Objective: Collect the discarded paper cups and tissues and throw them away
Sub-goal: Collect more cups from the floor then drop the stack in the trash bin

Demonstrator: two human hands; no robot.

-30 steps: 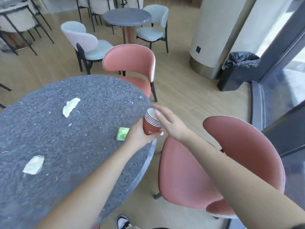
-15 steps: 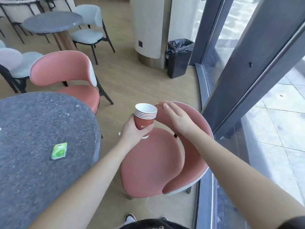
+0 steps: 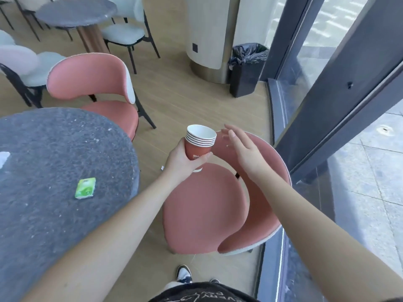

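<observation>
Far left on the round grey speckled stone table (image 3: 54,153): a white crumpled tissue (image 3: 4,159) at the frame edge, and nearer the middle a small green flat tissue packet (image 3: 85,188). Best left for a later pass, with both hands busy now.

Centre: left hand (image 3: 182,161), fingers and thumb curled round the nested stack of red paper cups with white rims (image 3: 199,142), held upright above the pink upholstered chair (image 3: 209,205). Worth keeping the stack level and gripping low on the wall, so no cup slides out on the way.

Just right of the rims: right hand (image 3: 244,152), fingers straight and slightly spread, touching nothing. Ready to steady the top cup if it tips.

Upper right, well apart: black bag-lined waste bin (image 3: 247,70) by the pale column (image 3: 209,31). Probably the place to drop the stack.
</observation>
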